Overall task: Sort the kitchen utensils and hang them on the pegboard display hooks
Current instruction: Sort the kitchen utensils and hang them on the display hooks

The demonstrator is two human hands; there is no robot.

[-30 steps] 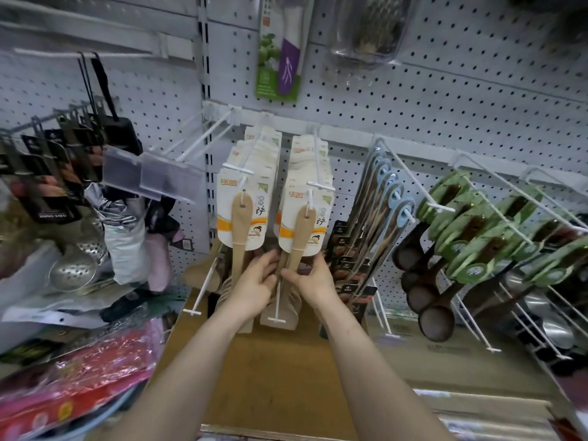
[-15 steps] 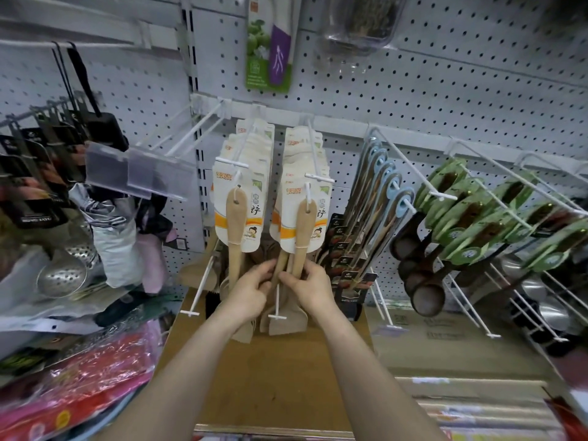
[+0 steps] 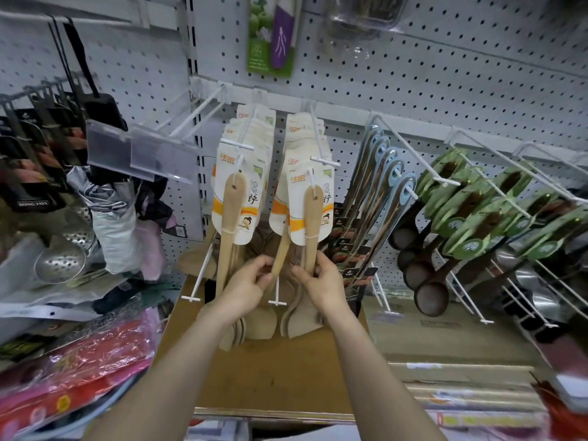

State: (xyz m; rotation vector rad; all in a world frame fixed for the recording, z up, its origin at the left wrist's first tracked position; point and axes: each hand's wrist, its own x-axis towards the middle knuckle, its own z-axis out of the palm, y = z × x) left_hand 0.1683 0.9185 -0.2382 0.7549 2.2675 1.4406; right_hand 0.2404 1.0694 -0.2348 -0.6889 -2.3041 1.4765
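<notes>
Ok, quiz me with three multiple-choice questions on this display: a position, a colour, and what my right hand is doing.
1. Relative to the wooden spatulas, the dark ladles hang: A left, B above, C right.
2. The utensil loops beside the spatulas are: A light blue, B red, C yellow.
3. The right hand is: A flat and open, B gripping a spatula handle, C holding a ladle.
Answers: 1 C, the ladles sit rightward; 2 A, the loops show pale blue; 3 B, fingers curl round the handle.
</notes>
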